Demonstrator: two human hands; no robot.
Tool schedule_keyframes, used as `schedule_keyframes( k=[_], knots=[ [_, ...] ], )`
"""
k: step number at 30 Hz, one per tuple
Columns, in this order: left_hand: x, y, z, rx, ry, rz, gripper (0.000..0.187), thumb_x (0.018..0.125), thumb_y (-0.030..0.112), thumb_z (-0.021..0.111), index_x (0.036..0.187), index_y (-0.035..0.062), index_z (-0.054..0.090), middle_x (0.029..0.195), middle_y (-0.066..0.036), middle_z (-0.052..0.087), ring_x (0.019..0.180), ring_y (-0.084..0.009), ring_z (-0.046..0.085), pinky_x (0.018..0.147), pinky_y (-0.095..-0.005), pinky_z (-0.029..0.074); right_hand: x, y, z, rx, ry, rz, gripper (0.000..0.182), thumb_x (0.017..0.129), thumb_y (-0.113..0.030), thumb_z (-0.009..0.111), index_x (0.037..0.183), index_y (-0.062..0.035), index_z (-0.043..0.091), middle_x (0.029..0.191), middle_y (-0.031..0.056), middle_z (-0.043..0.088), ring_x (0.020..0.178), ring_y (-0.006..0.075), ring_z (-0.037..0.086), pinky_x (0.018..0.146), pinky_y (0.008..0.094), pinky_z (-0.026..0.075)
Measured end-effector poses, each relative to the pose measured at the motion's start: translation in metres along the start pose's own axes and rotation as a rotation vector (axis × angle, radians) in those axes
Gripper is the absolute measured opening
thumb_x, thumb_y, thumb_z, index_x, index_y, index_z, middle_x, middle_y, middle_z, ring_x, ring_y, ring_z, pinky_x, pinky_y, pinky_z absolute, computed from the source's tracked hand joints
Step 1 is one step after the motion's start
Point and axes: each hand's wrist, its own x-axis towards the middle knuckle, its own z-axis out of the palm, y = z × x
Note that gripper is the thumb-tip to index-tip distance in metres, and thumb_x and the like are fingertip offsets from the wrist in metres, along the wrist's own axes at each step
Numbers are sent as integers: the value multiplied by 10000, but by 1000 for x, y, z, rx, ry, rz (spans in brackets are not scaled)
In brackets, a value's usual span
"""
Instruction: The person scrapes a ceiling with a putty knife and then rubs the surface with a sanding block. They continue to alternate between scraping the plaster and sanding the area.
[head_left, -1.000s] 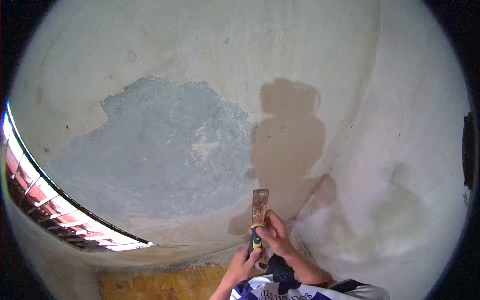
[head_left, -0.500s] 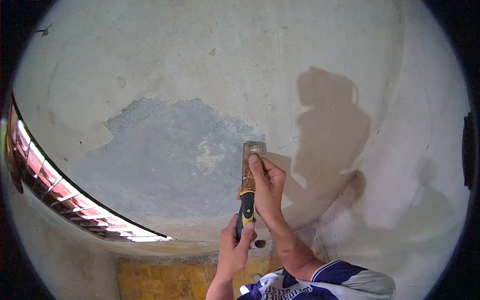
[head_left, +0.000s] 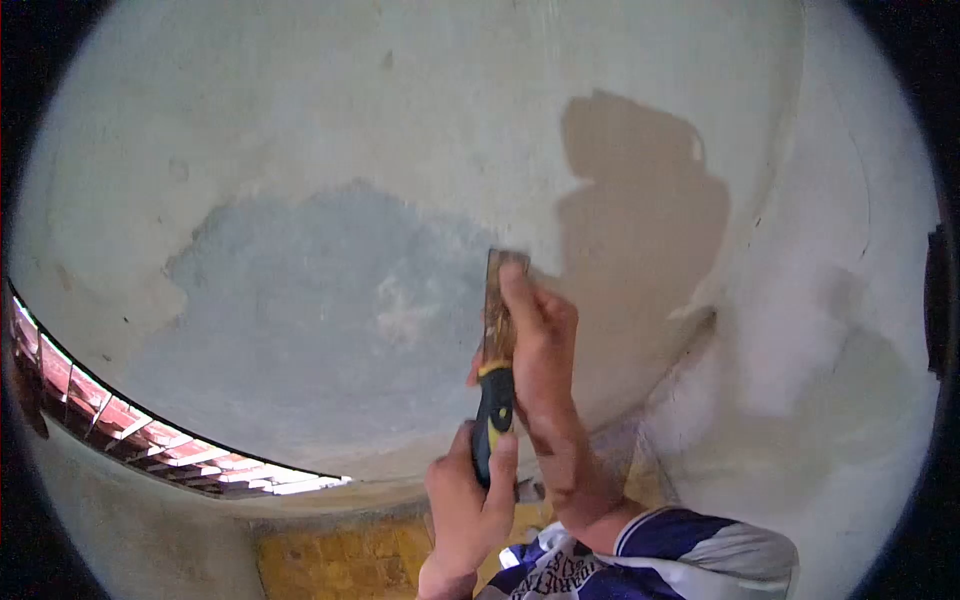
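Observation:
A scraper [head_left: 497, 340] with a rusty, stained blade and a black and yellow handle points up at the wall. My left hand [head_left: 470, 500] is wrapped round the lower end of its handle. Higher up, my right hand [head_left: 540, 330] grips the blade, with the thumb pressed flat on its face. The blade's tip is at the right edge of a grey patch [head_left: 320, 300], where the pale wall coating [head_left: 420, 120] ends in a ragged line. Whether the tip touches the wall cannot be told.
A barred opening [head_left: 140, 430] runs along the lower left. Yellow-brown floor tiles [head_left: 340, 560] lie below. A second wall [head_left: 830, 400] meets the first at the right, and a shadow [head_left: 640, 200] falls on the pale wall. A patterned shirt [head_left: 680, 550] shows at the bottom.
The scraper's tip and my right hand have moved up. The view has shifted, so the grey patch sits further left and the shadow further up and left. Both hands keep their hold.

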Motion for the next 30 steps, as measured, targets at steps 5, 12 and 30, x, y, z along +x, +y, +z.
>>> schedule_keyframes(
  k=[5,12,30],
  knots=[
    [16,-1,-7,94,-10,123,335,926,315,533,859,-13,545,526,-169,516,516,-385,563,510,-427,412,3,1,8,36,41,-94,431,917,-412,579,678,-55,542,525,26,519,364,128,534,311,269,426],
    [5,-15,-16,-81,-71,-12,330,926,292,522,792,-9,552,525,-151,532,504,-339,580,520,-409,421,-7,19,2,92,22,-82,418,935,-380,566,735,-13,576,544,32,530,391,126,546,325,273,451],
    [4,-17,5,100,-43,33,345,914,317,536,821,-14,566,541,-206,535,544,-427,565,520,-464,418,0,4,-9,-8,38,-5,450,913,-406,593,750,13,595,551,55,549,361,131,532,303,282,444]
  ],
)
